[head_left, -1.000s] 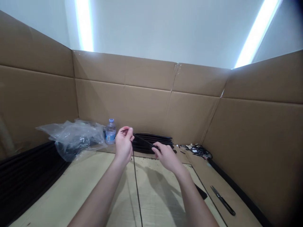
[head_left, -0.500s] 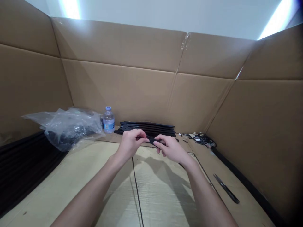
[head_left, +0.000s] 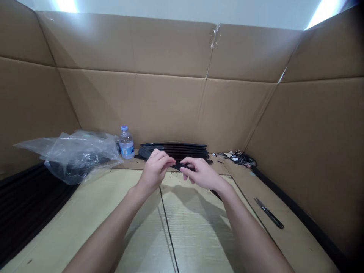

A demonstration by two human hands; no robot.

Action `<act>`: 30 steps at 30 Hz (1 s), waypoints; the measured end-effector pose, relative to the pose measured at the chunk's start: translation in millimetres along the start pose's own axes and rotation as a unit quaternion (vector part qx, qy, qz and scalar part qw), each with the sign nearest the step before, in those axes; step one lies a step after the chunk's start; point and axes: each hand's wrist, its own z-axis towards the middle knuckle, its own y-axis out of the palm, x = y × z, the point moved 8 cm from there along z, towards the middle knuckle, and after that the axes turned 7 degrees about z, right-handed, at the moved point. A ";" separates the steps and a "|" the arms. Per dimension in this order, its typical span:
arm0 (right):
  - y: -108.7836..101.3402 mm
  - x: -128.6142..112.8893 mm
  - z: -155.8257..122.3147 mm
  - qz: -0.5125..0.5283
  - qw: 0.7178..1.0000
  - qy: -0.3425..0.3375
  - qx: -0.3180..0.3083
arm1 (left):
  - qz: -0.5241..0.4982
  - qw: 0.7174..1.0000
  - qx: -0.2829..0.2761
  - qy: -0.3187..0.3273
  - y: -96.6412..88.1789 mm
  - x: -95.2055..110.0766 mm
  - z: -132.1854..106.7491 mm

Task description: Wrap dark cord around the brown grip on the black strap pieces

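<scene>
My left hand and my right hand are raised close together over the board, both closed on a flat black strip. One end of the strip, with small holes, sticks out behind my left fingers; the other shows below my right wrist. Left thumb and fingertips pinch at the strip; anything small between them is hidden. A thin black cord runs from below my left hand toward the bottom edge; whether it is held cannot be made out. Just beyond my hands lies a stack of black strips.
A clear plastic bag and a water bottle stand at the back left. Dark fabric-like material fills the left side. At right lie thread snips and a tangle of black cords. Cardboard walls surround the work surface.
The view has tipped slightly down and shifted right. My hands keep their hold on the black strip, with the left fingers shifted a little and more of the strip's holed end visible.
</scene>
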 end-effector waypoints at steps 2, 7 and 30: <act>0.8 -0.2 0.1 -0.001 1.000 -0.002 0.003 | 0.026 1.000 0.006 0.005 1.0 1.5 -1.2; 2.4 -3.5 -0.2 -0.014 1.000 -0.013 0.006 | 0.083 0.996 0.005 0.016 4.4 5.3 -5.1; -10.0 -7.0 -0.6 -0.122 0.990 -0.038 0.057 | 0.091 0.995 -0.014 0.025 3.4 9.2 -8.8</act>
